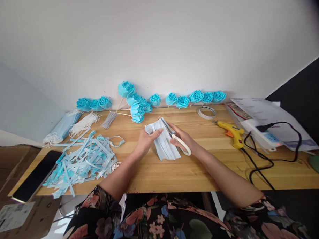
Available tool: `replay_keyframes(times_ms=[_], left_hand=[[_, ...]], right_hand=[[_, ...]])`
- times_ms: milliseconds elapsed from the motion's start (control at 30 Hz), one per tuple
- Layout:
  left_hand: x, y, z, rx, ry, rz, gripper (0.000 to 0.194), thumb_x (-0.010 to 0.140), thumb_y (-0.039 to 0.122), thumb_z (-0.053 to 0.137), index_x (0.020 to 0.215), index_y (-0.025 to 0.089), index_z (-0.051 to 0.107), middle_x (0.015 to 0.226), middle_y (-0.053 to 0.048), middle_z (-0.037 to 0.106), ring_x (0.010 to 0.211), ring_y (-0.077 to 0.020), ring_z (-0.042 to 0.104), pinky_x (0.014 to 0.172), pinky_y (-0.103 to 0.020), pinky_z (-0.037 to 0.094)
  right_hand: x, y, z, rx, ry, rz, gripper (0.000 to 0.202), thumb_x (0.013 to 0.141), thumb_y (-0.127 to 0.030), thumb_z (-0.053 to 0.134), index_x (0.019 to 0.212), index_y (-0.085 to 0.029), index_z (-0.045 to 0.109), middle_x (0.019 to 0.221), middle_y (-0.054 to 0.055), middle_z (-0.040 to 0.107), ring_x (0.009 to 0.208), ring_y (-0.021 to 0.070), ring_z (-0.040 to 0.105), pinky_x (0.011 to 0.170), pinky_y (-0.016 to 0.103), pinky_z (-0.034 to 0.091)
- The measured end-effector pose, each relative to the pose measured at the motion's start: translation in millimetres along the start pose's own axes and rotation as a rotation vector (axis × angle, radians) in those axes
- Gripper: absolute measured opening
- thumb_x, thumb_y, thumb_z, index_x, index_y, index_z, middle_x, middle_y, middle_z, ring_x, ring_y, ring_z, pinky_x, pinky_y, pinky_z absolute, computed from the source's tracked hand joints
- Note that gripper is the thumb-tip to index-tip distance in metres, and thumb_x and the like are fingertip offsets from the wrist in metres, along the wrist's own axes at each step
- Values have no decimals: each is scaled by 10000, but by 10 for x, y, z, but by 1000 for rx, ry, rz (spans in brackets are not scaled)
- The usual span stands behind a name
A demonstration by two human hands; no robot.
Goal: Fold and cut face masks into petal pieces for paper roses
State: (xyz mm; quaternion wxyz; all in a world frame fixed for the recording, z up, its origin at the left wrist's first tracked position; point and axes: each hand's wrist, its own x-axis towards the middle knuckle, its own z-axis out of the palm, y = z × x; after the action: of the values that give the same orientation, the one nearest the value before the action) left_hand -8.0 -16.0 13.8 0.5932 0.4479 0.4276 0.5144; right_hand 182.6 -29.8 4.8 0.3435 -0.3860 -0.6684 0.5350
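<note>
My left hand point(147, 139) pinches the left part of a pale blue pleated mask sheet point(165, 147), thumb on top, above the wooden table. White-handled scissors point(186, 149) are in my right hand point(183, 138), their blades pointing up and to the left along the sheet's upper right part. Whether the blades are cutting through it cannot be made out. Left of my left hand lies a loose pile of blue and white strips point(90, 158). Several blue flowers point(138, 104) stand or lie behind the sheet, some on thin sticks.
A black phone point(37, 176) and stacked masks point(64, 126) are at the left. At the right lie a yellow glue gun point(234, 132), a power strip point(264, 135), black cables and papers point(280, 118). A tape roll point(206, 112) lies near the wall.
</note>
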Motion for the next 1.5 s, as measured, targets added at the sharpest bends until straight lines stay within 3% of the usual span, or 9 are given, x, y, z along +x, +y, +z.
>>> replay_keyframes(times_ms=[400,1167,1367,1500], left_hand=[[22,-34,-20,2,11,7,362,621,410,840,810,126,717,808,-57,747,728,-188,674,723,-305,524],[27,-37,-28,5,12,3,354,615,411,840,776,123,711,775,-50,732,694,-172,647,697,-294,512],[16,-42,-20,45,-28,-9,335,620,399,835,759,120,713,759,-48,724,676,-163,631,673,-282,498],[11,-39,-10,75,-59,-22,323,621,386,835,760,121,713,739,-40,717,668,-159,625,665,-272,488]], right_hand=[[10,6,13,67,7,12,965,773,-639,672,1537,-215,261,630,-61,401,520,111,367,480,236,277],[19,45,8,99,14,2,964,775,-574,712,1542,-203,261,602,-75,408,494,93,352,455,216,299],[5,26,21,110,-25,-36,893,812,-603,656,1530,-234,274,756,-18,492,600,113,426,514,228,356],[5,37,16,83,-1,-44,882,821,-601,646,1529,-226,278,712,-28,487,582,119,451,513,235,377]])
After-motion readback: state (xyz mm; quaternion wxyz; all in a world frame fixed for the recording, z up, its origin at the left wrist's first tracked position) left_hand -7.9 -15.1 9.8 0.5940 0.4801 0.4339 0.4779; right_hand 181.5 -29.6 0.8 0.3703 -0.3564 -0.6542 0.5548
